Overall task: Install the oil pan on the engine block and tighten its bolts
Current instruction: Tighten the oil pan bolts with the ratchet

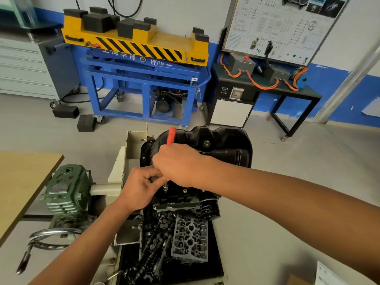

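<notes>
Oil pan (226, 145), black and ribbed, is seen seated on the engine block (185, 195), just beyond the two hands. Nearest the camera, a black tray (214, 268) is filled with a grey cylinder head (190, 241) and dark camshafts (152, 249). Above it, an oil filter (209, 208) is mounted on the block's near side. The metal shaft (165, 187) of a red-handled tool (171, 135) is pinched by the left hand (139, 190), its tip set down at the pan's near flange. The tool's handle is gripped by the right hand (178, 163), fingers curled round it. A green gearbox (65, 188) is placed to the left, beside a wooden tabletop (24, 182). Farther back, a blue and yellow lift cart (139, 79) and a wiring display board (277, 27) are stood against the wall.
</notes>
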